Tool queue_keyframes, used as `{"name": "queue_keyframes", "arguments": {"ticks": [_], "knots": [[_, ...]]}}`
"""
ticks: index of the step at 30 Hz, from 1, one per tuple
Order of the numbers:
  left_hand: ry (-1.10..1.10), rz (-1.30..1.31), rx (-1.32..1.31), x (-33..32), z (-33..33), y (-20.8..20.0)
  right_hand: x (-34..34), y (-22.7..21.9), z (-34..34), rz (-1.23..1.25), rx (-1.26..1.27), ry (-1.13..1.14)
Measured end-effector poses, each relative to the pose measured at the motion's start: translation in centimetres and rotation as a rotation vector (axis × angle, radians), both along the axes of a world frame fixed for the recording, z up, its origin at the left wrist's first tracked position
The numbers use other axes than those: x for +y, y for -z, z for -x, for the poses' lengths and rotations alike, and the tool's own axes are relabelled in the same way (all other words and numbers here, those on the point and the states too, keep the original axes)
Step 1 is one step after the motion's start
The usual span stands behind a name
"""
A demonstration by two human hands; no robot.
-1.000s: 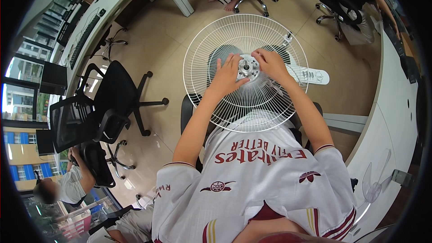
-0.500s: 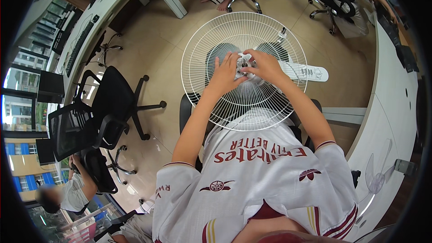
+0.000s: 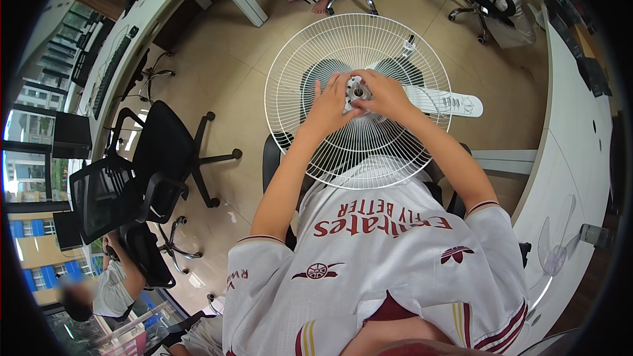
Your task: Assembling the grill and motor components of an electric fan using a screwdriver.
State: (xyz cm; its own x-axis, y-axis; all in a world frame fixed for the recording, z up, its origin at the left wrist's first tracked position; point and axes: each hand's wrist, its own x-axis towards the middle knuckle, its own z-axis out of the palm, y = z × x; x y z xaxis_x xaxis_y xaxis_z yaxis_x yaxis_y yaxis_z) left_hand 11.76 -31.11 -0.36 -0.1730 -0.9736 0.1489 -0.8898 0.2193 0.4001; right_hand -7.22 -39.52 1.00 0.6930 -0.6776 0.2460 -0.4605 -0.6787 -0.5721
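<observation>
A round white wire fan grille (image 3: 300,53) lies face up over my lap. At its centre is the fan motor (image 3: 358,91), a grey-silver metal housing with a round dark-centred hub. My left hand (image 3: 327,107) curls around the motor's left side, thumb below and fingers above. From the right, my right hand (image 3: 388,97) grips the same housing, its thumb near the front and its index finger along the top. Behind the grille, a white fan body piece with buttons (image 3: 455,101) sticks out to the right. My fingers partly hide the motor's sides.
At right a white desk (image 3: 568,151) carries a clear fan blade (image 3: 554,254). Black office chairs (image 3: 165,142) stand at left, near a desk with a keyboard (image 3: 112,69). A seated person (image 3: 119,283) is at lower left; others sit at the far side.
Both hands stay at the motor, with my right fingers shifted slightly around it. The motor's face now shows a rounder hub than before. The whole view has moved a little.
</observation>
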Motion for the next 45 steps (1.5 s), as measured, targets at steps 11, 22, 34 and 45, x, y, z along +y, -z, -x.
{"name": "queue_keyframes", "arguments": {"ticks": [11, 22, 34, 45], "knots": [[-0.011, 0.032, -0.029, 0.2, 0.0, 0.3, -0.3, -0.6, 0.3, -0.105, -0.047, -0.094], [-0.008, 0.003, -0.017, 0.1, 0.3, -0.1, 0.0, -1.3, -0.3, -0.042, 0.042, 0.039], [0.033, -0.017, -0.016, -0.7, 0.7, 0.3, 0.8, 1.0, -0.2, 0.153, -0.028, 0.070], [0.202, -0.050, 0.036, -3.5, 1.6, 0.0, -1.0, 0.8, 2.9, -0.001, 0.016, -0.010]]}}
